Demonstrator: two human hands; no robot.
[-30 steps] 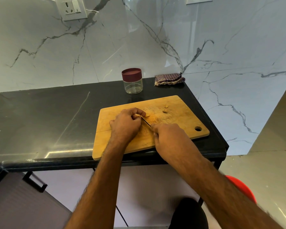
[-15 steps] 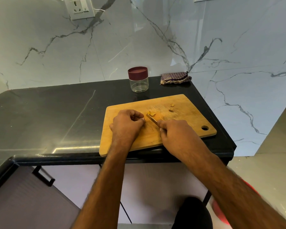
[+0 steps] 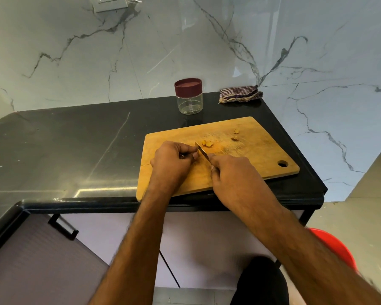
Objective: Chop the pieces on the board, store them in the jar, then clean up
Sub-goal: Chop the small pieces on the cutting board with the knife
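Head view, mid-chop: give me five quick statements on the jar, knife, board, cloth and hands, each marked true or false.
1. The jar has its lid on. True.
2. The right hand holds the knife. True.
3. The striped cloth lies on the cutting board. False: it lies on the counter by the wall, off the board.
4. The jar holds chopped pieces. False: it looks empty; the pieces lie on the board.
5. The left hand lies flat and open. False: its fingers are curled beside the blade.
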